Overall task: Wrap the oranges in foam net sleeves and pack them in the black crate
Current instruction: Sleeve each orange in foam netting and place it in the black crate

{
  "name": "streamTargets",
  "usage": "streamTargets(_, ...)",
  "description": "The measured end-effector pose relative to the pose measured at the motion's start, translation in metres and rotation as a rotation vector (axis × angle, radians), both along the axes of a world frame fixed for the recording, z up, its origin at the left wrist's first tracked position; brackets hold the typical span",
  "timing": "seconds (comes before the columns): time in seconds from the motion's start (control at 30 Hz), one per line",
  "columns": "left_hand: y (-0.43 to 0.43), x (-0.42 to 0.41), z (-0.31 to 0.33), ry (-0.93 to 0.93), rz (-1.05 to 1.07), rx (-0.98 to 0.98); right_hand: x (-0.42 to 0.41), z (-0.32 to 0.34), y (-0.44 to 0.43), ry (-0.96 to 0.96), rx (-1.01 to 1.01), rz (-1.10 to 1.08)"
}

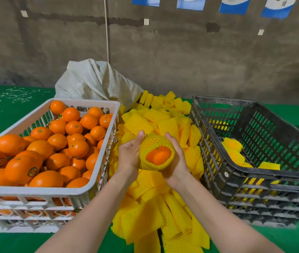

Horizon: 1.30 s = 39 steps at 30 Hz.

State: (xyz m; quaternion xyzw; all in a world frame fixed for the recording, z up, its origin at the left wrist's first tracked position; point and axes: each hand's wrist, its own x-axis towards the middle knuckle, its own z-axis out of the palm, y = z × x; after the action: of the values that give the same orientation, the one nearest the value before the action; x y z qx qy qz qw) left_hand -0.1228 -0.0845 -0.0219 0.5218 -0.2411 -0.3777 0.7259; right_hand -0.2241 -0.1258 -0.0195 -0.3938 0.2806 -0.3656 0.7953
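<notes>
An orange (158,155) sits inside a yellow foam net sleeve (155,141), its bare skin showing through the sleeve's open end toward me. My left hand (129,153) and my right hand (177,159) cup the wrapped orange from either side, above a heap of empty yellow foam sleeves (150,207). The white crate (83,181) on the left is full of unwrapped oranges (57,141). The black crate (254,172) on the right holds a few wrapped oranges (233,149) on its floor.
A white woven sack (94,79) lies behind the sleeve heap, against a concrete wall. Everything stands on a green table cover (2,114) strewn with small white scraps at the far left. A cord (106,30) hangs down the wall.
</notes>
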Motion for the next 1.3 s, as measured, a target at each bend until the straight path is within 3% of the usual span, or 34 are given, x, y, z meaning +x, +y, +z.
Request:
streamTargets(0.27, -0.001, 0.004, 0.002, 0.034, -0.199, 0.059, -0.003, -0.004, 0.0, -0.098, -0.036, -0.003)
streamTargets(0.4, -0.002, 0.005, 0.0, 0.0, -0.15, 0.107, -0.004, 0.001, 0.005, -0.096, -0.143, 0.077)
streamTargets(0.57, 0.009, 0.006, 0.0, 0.417, -0.583, 0.304, -0.007, 0.001, -0.003, 0.071, -0.51, -0.085)
streamTargets(0.7, 0.011, 0.007, 0.009, 0.549, -0.653, 0.244, -0.014, 0.001, -0.011, 0.103, -0.561, -0.057)
streamTargets(0.83, 0.005, 0.006, 0.008, 0.437, -0.58, 0.2, -0.014, 0.006, -0.015, 0.127, -0.382, -0.152)
streamTargets(1.03, 0.007, -0.002, 0.003, 0.154, -0.605, 0.227, -0.004, 0.005, -0.014, 0.274, -0.391, -0.337)
streamTargets(1.17, 0.011, -0.006, 0.005, 0.072, -0.558, 0.125, -0.005, 0.005, -0.017, 0.163, -0.28, -0.306)
streamTargets(1.3, 0.008, -0.009, 0.01, 0.032, -0.489, 0.109, -0.013, -0.001, -0.022, 0.312, -0.54, -0.371)
